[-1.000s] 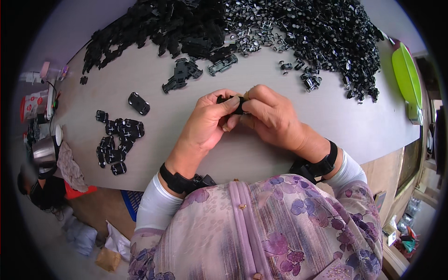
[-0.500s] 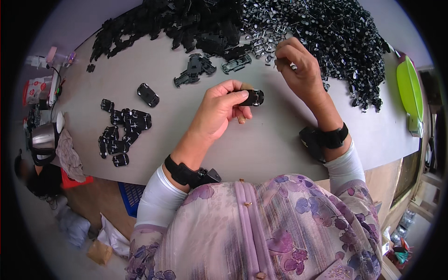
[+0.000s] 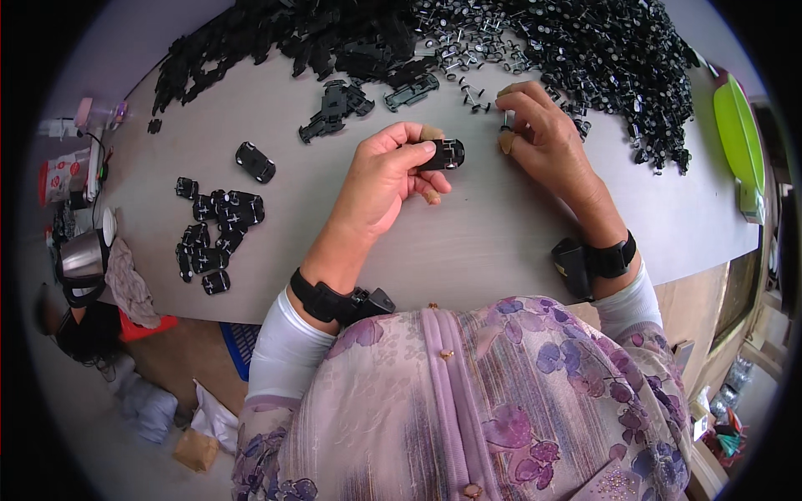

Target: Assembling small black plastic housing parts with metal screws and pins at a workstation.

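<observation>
My left hand [image 3: 380, 175] is closed around a small black toy car [image 3: 449, 154], its underside up and a metal axle showing near the end away from my palm. To its right, my right hand [image 3: 551, 138] pinches a small wheel axle [image 3: 505, 122] between thumb and fingertips. Several loose wheel axles [image 3: 476, 100] lie just left of those fingers, beside a large heap of wheel axles [image 3: 601, 58]. Beyond my left hand are loose dark chassis parts [image 3: 336, 110]. A single toy car [image 3: 255, 162] and a cluster of overturned toy cars [image 3: 238, 209] rest on the left.
A heap of black plastic parts [image 3: 301, 33] covers the far left of the grey table [image 3: 468, 250]. A lime-green basin [image 3: 738, 138] stands at the right edge. On the left are a metal kettle [image 3: 81, 253] and a crumpled cloth [image 3: 131, 284].
My right hand has come away from the axle heap, slightly down and right, and the axle in its fingertips now shows. My left hand keeps hold of the toy car.
</observation>
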The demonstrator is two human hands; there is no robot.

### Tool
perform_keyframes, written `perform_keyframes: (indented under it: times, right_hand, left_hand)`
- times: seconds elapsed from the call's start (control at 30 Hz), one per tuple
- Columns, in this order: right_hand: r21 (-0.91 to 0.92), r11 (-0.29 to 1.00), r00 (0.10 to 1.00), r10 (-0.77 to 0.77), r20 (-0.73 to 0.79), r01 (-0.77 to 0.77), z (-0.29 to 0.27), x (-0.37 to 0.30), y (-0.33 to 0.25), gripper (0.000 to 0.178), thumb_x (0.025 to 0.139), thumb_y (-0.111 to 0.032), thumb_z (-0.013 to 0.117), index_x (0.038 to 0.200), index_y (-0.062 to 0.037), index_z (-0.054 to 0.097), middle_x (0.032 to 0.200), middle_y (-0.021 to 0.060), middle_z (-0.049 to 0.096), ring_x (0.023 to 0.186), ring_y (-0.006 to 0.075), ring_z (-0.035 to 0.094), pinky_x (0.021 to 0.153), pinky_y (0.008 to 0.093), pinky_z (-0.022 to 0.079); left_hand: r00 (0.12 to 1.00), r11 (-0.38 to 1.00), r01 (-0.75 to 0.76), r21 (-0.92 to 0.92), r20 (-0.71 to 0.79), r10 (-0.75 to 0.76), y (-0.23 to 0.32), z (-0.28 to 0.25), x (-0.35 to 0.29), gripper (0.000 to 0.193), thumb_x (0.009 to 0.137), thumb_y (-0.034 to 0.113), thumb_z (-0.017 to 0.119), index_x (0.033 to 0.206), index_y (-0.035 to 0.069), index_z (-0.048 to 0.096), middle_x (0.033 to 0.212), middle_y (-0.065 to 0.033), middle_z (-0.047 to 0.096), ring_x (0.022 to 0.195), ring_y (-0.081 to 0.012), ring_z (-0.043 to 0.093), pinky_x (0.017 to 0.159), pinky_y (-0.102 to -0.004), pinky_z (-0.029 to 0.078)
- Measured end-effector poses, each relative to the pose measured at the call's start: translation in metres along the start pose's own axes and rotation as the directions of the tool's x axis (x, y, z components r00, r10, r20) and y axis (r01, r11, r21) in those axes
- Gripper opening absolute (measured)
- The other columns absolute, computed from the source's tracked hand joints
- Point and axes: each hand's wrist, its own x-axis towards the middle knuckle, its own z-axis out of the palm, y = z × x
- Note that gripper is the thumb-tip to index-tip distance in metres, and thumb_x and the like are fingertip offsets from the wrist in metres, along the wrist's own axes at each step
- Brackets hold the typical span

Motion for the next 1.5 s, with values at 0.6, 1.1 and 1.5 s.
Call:
perform_keyframes:
  times: [0.6, 1.1, 1.5]
  right_hand:
    - [0.174, 0.973, 0.988, -0.157, 0.015, 0.152, 0.005, -0.010, -0.028, 0.019, 0.072, 0.000, 0.068, 0.089, -0.0030, 0.061, 0.094, 0.0045, 0.058, 0.073, 0.0133, 0.059, 0.056, 0.0268, 0.048]
    - [-0.416, 0.891, 0.931, -0.293, -0.219, 0.182, -0.023, 0.010, 0.033, 0.015, 0.075, 0.005, 0.062, 0.088, -0.0017, 0.063, 0.090, 0.0079, 0.062, 0.073, 0.0271, 0.062, 0.063, 0.0349, 0.050]
    - [0.142, 0.929, 0.939, -0.341, -0.037, 0.343, 0.007, -0.013, -0.038, 0.018, 0.069, 0.009, 0.063, 0.084, -0.0001, 0.062, 0.087, 0.0100, 0.057, 0.069, 0.0239, 0.060, 0.059, 0.0312, 0.049]
  left_hand:
    - [0.984, 0.986, 0.038, -0.165, 0.177, -0.009, 0.000, -0.002, 0.003, 0.033, 0.098, 0.017, 0.044, 0.116, -0.009, 0.053, 0.106, -0.0206, 0.063, 0.093, -0.0360, 0.068, 0.075, -0.0379, 0.057]
    - [0.980, 0.988, 0.142, -0.061, 0.151, -0.132, 0.003, 0.007, -0.004, 0.024, 0.096, 0.011, 0.048, 0.110, -0.006, 0.055, 0.102, -0.0172, 0.064, 0.086, -0.0293, 0.069, 0.072, -0.0335, 0.058]
    - [0.967, 0.945, 0.137, -0.296, 0.246, -0.063, -0.008, -0.004, 0.003, 0.038, 0.102, 0.023, 0.039, 0.118, -0.010, 0.053, 0.113, -0.0225, 0.061, 0.098, -0.0350, 0.066, 0.083, -0.0420, 0.056]
